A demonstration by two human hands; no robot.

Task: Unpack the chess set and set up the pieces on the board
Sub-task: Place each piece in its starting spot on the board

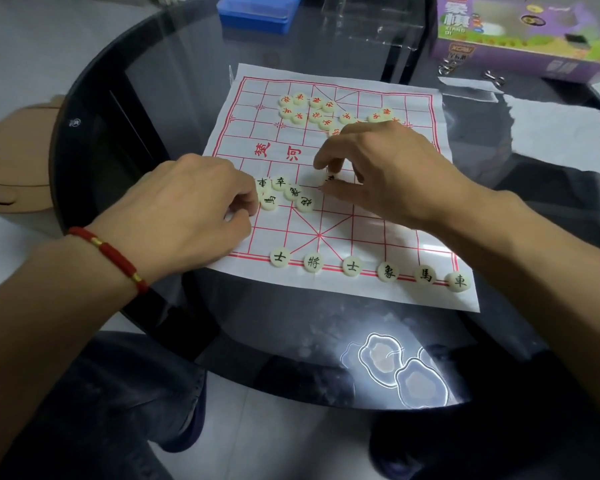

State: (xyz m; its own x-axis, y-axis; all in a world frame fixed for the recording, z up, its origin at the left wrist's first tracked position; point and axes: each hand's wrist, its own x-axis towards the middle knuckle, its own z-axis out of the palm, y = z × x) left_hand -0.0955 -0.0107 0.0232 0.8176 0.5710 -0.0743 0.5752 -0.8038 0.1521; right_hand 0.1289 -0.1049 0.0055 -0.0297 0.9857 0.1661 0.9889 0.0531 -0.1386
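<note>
Our paper board (371,233) lies flat on the glass table (174,81), with six black-lettered pieces (350,265) already lined along its 6 o'clock edge, right of the empty left end. A loose cluster of black pieces (284,194) waits near the left middle and the red-lettered pieces (312,110) lie heaped toward 12 o'clock, so we judge the job under half done. Our right hand (381,168) pinches one black piece (330,177) between thumb and fingertips, while our left hand (191,206) curls at the cluster's 9 o'clock side, contents hidden.
</note>
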